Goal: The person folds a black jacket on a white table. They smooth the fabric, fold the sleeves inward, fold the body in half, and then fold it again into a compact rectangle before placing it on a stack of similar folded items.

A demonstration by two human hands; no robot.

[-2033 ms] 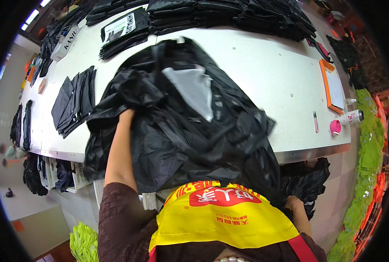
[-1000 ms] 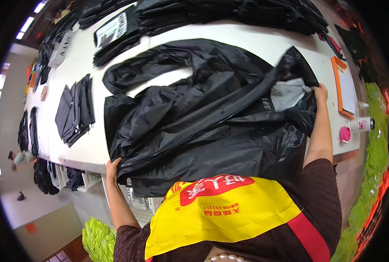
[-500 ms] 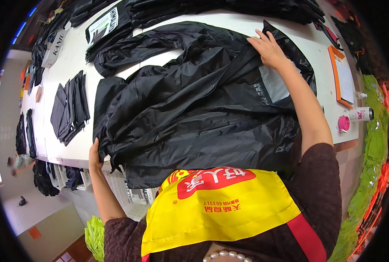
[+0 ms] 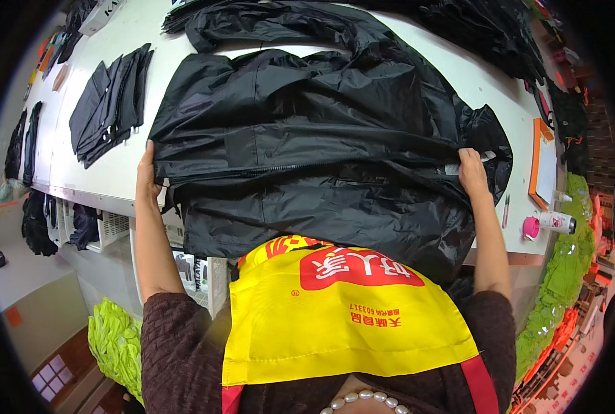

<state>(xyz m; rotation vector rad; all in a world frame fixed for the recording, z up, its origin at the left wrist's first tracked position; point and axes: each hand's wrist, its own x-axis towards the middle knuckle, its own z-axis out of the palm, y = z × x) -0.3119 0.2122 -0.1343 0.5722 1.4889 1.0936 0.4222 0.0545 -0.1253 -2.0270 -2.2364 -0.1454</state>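
A black jacket [image 4: 307, 138] of thin, slightly shiny fabric lies spread sideways in front of me, its collar end to the right and its hem to the left. A long zipper [image 4: 273, 169] crosses its middle from left to right. My left hand [image 4: 147, 169] pinches the hem corner at the left, the thumb lying by the edge. At the right, my right hand [image 4: 471, 171] is closed on the front edge near the collar [image 4: 495, 138]. One sleeve [image 4: 273, 26] stretches over the far side. The jacket's near part hangs over the table edge against my yellow apron [image 4: 349, 331].
Folded black pieces [image 4: 111, 103] lie left on the white table [image 4: 52, 165]. At the right are an orange clipboard [image 4: 536, 165], a pen [image 4: 506, 210], a pink lid [image 4: 530, 228] and a bottle [image 4: 558, 221]. Black garments [image 4: 487, 31] are heaped behind; lime-green ones [image 4: 566, 262] lie beyond the right edge.
My right hand has come nearer from the far collar area and closed on the front edge. The front panel now covers the grey mesh lining seen before. My left hand still holds the hem.
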